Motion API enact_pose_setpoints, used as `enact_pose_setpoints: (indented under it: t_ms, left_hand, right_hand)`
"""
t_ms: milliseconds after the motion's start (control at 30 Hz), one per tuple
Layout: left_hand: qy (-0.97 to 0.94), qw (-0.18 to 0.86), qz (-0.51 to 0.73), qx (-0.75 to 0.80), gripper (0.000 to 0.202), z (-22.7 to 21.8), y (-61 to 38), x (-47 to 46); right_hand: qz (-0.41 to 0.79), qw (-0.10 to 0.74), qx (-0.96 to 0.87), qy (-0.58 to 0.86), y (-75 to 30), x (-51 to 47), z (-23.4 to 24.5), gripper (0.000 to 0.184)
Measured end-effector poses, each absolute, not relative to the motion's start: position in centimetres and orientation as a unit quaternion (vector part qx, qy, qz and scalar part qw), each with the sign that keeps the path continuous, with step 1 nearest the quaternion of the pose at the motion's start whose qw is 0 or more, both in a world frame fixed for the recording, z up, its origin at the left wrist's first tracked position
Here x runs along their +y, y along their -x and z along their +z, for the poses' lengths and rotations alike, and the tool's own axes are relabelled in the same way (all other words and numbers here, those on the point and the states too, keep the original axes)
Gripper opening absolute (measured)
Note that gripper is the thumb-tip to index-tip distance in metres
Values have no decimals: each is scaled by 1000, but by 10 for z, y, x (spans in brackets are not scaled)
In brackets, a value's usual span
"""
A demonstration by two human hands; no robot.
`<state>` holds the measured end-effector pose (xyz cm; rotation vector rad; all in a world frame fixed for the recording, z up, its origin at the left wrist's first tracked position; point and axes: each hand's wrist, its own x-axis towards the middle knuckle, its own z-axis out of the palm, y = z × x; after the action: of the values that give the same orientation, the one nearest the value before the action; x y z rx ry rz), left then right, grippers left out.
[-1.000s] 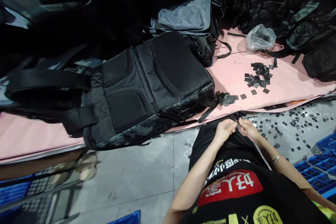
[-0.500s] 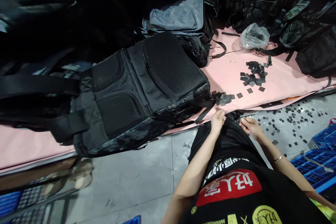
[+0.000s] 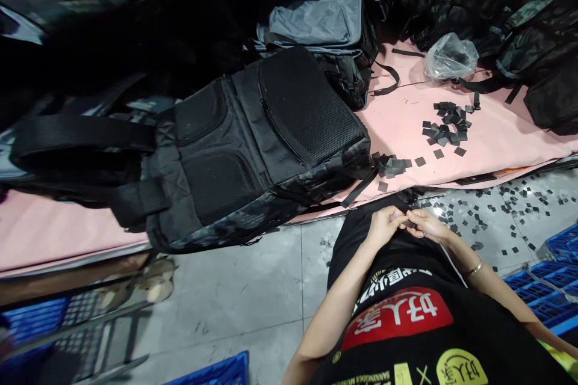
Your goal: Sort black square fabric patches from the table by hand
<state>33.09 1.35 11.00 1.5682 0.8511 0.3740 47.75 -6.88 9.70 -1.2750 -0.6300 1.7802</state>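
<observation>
In front of my apron, my left hand [image 3: 383, 227] and my right hand [image 3: 428, 225] meet with fingertips pinched together. Between them shows a small black square [image 3: 410, 224], partly hidden by the fingers; both hands appear to grip it. To the left, a black backpack [image 3: 253, 126] lies with its padded mesh back up and its straps stretching left. By its right end is a small heap of black squares [image 3: 392, 165]. More loose black squares [image 3: 447, 123] are spread farther back on the pink table cover [image 3: 406, 96].
Behind the backpack stands an open bag with grey lining [image 3: 316, 15]. A clear plastic bag [image 3: 451, 57] sits at the back right beside more dark bags. Black squares litter the grey floor [image 3: 253, 289]. Blue crates [image 3: 542, 283] stand at the right, others lower left.
My hands have come together and back toward my body, from apart near the table edge. The small black square now shows between them. The view has shifted slightly left.
</observation>
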Motion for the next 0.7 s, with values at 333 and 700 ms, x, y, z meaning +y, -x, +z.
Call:
enact_pose_setpoints:
  t_ms: [333,700]
  left_hand:
    - [-263,808,305,429,30,112,-311,11]
    - [-180,871,293,352,24,121,-285,0]
  right_hand:
    - [584,419,-345,603,-485,-58,120,36]
    - [446,491,-332,671,-494,39,105,57]
